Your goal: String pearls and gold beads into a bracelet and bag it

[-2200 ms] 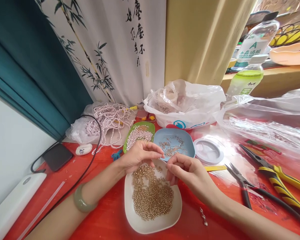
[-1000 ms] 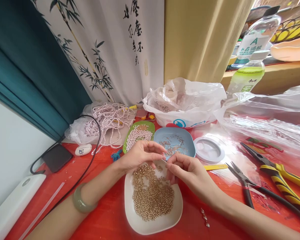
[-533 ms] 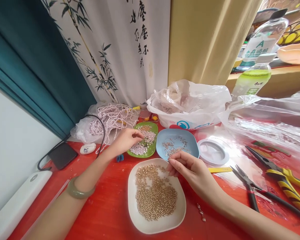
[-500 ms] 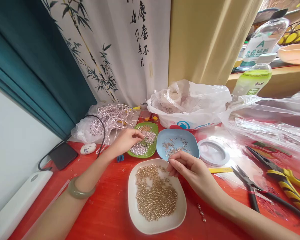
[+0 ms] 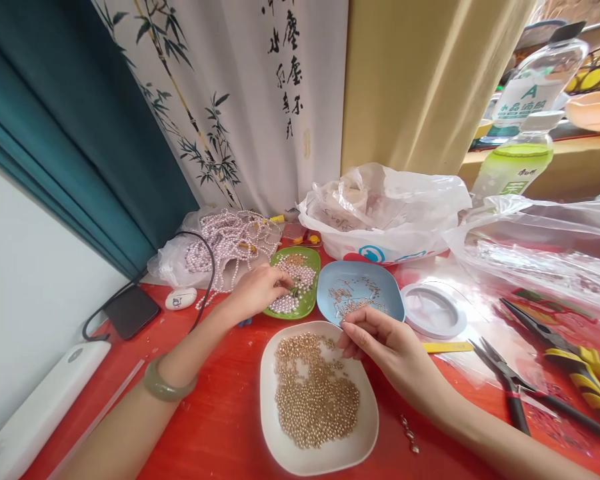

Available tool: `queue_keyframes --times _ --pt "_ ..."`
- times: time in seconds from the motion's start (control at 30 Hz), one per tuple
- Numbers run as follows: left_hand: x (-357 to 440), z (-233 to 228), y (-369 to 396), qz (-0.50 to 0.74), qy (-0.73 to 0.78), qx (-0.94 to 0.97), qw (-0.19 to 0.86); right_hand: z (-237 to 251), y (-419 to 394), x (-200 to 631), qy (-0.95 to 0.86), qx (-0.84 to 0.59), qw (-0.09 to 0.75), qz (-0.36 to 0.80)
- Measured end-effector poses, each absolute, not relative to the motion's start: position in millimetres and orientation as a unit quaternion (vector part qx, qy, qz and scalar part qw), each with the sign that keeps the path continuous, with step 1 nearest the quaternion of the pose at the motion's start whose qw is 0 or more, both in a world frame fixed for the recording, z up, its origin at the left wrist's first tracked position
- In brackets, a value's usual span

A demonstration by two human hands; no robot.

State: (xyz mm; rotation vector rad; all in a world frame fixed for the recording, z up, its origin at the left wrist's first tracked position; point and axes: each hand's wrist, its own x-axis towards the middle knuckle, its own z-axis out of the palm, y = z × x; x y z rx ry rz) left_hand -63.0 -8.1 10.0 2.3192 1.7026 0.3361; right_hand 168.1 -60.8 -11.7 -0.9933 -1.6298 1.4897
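Observation:
My left hand (image 5: 261,289), with a ring and a jade-green bangle (image 5: 166,383), reaches over the green plate (image 5: 311,301). Its fingers are curled together, tips down at the lilac pearl beads (image 5: 284,303); whether a bead is between them is hidden. Thumb and forefinger of my right hand (image 5: 375,333) are pinched, above the gap between the blue plate (image 5: 399,303) and the white plate (image 5: 270,427). What the pinch holds is too small to make out. Small metal pins (image 5: 353,305) lie in the blue plate, gold beads (image 5: 320,407) in the white one.
Strings of lilac pearls (image 5: 225,243) lie at the back left beside a dark phone (image 5: 131,312). Plastic bags (image 5: 380,213) stand behind the plates. At right are a white ring-shaped spool (image 5: 434,311), black-handled pliers (image 5: 515,387) and yellow-black pliers (image 5: 565,350). A short bead chain (image 5: 410,435) lies in front.
The whole view has shifted slightly. My left hand has come down a little, its fingers lower among the pearls of the green plate. The right hand keeps its pinch in nearly the same place.

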Motion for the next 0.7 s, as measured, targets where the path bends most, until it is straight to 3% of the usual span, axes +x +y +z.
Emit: queue_keyframes --times 0.33,0.4,0.53,0.7 --pt "-55 6 -8 0.164 0.59 0.774 0.161 -10 -61 167 -0.609 -0.393 0.357 0.589" --pt "-46 9 -12 0.209 0.576 0.757 0.226 -8 -62 167 -0.594 -0.395 0.358 0.603" --pt "-25 9 -25 0.341 0.492 0.595 0.536 -6 -63 168 -0.57 -0.388 0.357 0.63" --pt "-12 4 -34 0.365 0.451 0.467 0.667 -4 -63 168 -0.55 -0.38 0.352 0.656"
